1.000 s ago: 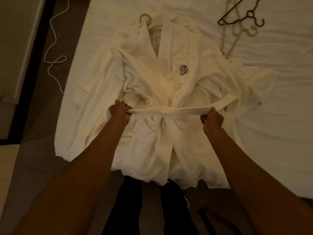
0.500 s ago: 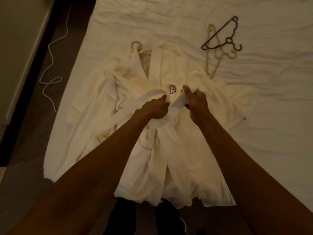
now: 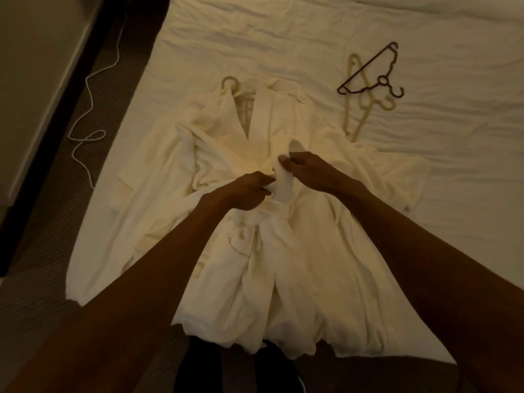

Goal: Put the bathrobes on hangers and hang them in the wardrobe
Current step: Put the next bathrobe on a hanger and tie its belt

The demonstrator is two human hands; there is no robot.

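Observation:
A white bathrobe (image 3: 297, 251) lies spread on the bed, its hem hanging over the near edge. A pale hanger (image 3: 230, 83) sits inside its collar, only the hook showing above the neckline. Both hands meet at the robe's waist over its belt (image 3: 280, 182). My left hand (image 3: 246, 191) grips one belt end, and my right hand (image 3: 306, 168) pinches the other end, which stands up in a loop between the hands. The belt is crossed at the waist. The robe's chest logo is hidden behind the hands.
A dark hanger (image 3: 374, 72) lies on pale hangers (image 3: 357, 106) on the white bed sheet (image 3: 425, 194), to the right of the robe. A white cord (image 3: 88, 114) trails on the dark carpet at left, beside a pale furniture panel (image 3: 37, 80).
A second ago my hands pulled the belt ends apart, out to both sides. They have come together at the waist and now work the crossed ends into a loop.

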